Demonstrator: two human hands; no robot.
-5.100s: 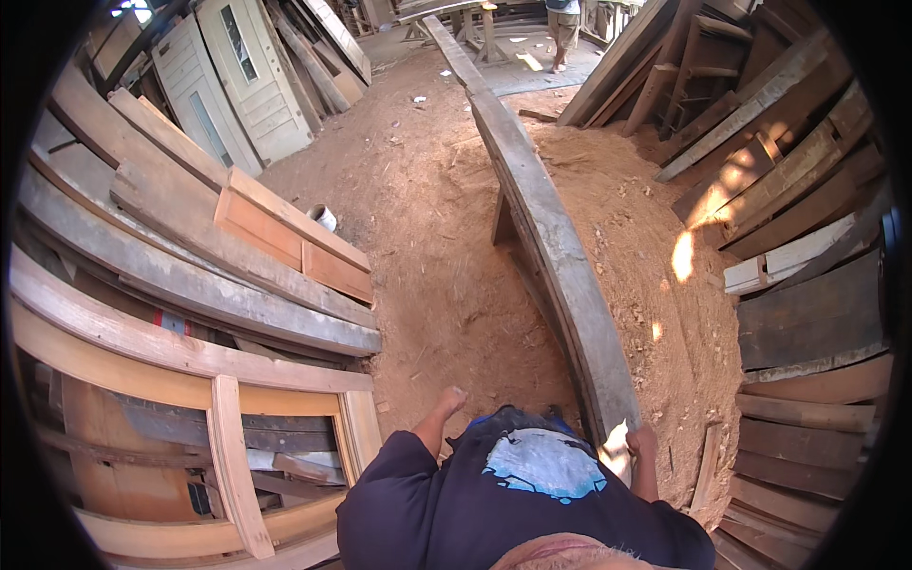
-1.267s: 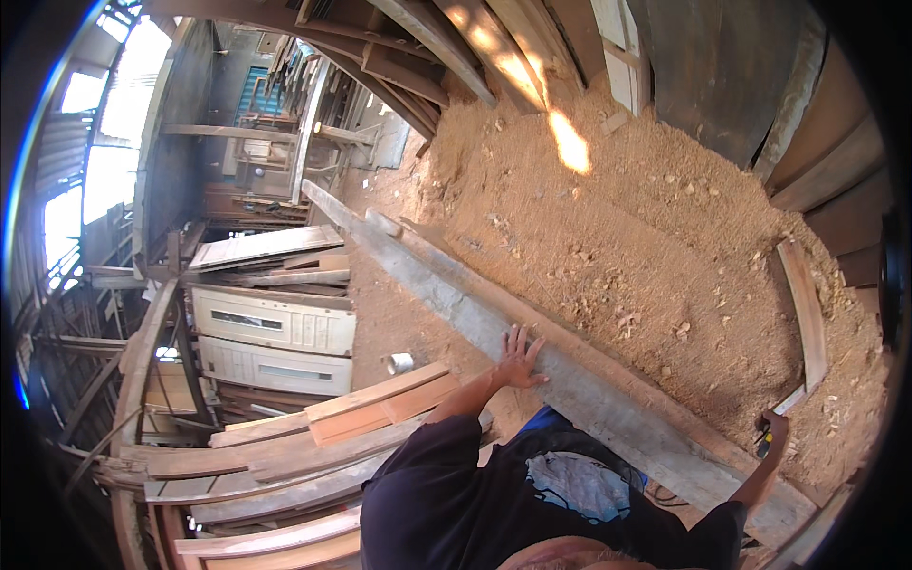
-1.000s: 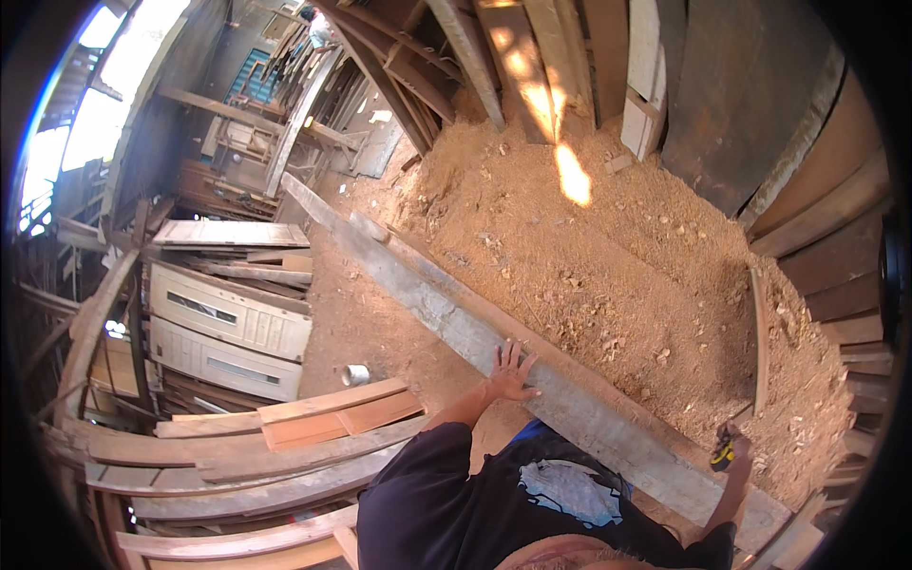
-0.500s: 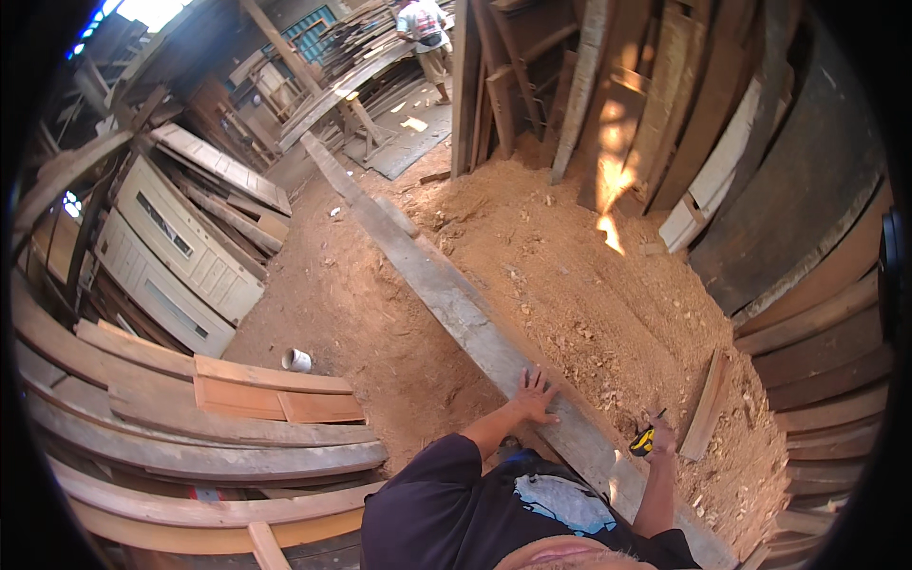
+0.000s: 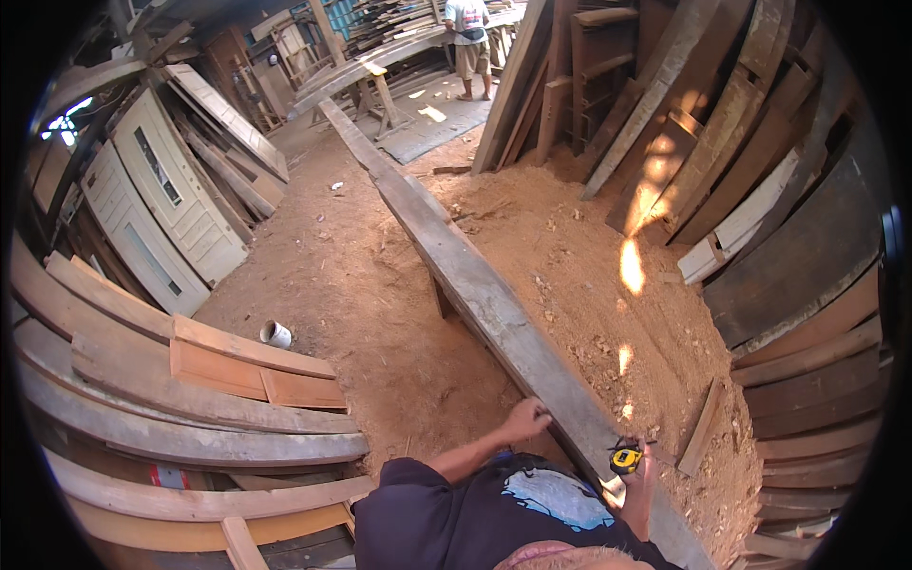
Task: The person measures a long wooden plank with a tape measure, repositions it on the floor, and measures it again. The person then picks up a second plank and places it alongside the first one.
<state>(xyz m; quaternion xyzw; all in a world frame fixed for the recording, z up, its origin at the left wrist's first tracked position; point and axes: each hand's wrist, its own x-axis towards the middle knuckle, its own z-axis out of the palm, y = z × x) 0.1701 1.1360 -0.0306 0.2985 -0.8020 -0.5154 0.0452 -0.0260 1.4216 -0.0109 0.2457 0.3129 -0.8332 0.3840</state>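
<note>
A long, weathered grey plank [image 5: 465,275] runs slantwise from near my body toward the far left, raised above the ground. My left hand [image 5: 525,419] is at the plank's left edge, its fingers curled closed. Whether anything is inside those fingers is hidden. On the other side, my right hand [image 5: 642,470] grips a yellow and black tape measure [image 5: 624,461] above the plank's near part. A thin dark strip or stick shows across the top of the tape measure; its kind is too small to tell.
Stacked boards [image 5: 218,432] lie at the left, with white panelled doors [image 5: 176,180] leaning behind. A white cup-shaped container [image 5: 275,333] rests on the dirt. Sawdust [image 5: 570,275] covers the ground at right, below leaning planks [image 5: 741,123]. Another person [image 5: 469,38] stands far off.
My left hand has lifted from lying flat on the plank and closed at its left edge. My right hand has brought the tape measure left, over the plank. The view has shifted.
</note>
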